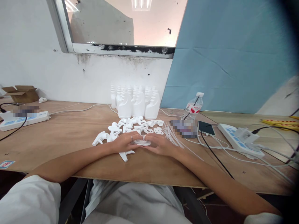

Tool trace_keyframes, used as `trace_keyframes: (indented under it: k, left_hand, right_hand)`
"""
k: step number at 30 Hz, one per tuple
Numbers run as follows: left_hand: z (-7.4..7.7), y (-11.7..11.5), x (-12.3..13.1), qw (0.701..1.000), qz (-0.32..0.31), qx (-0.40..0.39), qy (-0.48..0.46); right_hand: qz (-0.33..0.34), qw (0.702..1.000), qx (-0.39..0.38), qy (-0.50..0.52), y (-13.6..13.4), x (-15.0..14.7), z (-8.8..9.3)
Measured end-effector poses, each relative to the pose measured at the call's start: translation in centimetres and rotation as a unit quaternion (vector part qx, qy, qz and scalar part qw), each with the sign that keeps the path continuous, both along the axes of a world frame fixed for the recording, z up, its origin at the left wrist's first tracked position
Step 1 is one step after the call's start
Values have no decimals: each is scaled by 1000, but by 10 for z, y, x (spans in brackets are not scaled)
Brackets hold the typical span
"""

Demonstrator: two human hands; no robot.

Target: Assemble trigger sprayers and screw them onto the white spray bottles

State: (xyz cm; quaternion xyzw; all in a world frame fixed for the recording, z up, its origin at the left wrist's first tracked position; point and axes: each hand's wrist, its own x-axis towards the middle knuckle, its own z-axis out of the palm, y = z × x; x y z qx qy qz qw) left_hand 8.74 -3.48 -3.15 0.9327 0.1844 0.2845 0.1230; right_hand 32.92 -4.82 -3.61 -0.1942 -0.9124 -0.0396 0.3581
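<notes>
- A white plastic piece (142, 142) was held low over the wooden table (149, 169), between the two hands and in front of the person's body.
- By the left hand (127, 141), with a ring (132, 137) worn on one finger, the piece was grasped from the left, the fingers being bent around it.
- By the right hand (160, 144), the piece was grasped from the opposite side with curled fingers; its exact shape was partly hidden.
- One spray head (125, 155) was seen just below the left hand, on the near side.
- A heap of spray heads (127, 125) was spread beyond the hands, with small white rings (158, 130) at its right.
- Thin tubes (173, 135) were scattered near the right hand.
- White bottles (138, 106) were grouped upright behind the heap, near the wall (98, 81).
</notes>
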Motion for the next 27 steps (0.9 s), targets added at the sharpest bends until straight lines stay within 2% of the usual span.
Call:
trace_keyframes:
  k: [10, 14, 20, 27]
  left_hand:
    - [0, -1, 1, 1000, -4, 1, 10]
    - [0, -2, 1, 1000, 6, -2, -2]
    - [0, -5, 6, 990, 91, -76, -77]
    - [2, -7, 7, 993, 72, -76, -48]
  right_hand:
    - [34, 997, 69, -1, 2, 3, -1]
    - [0, 999, 38, -10, 1, 2, 1]
    - [-52, 998, 28, -31, 0, -3, 8]
    - [-11, 998, -49, -41, -4, -4, 17]
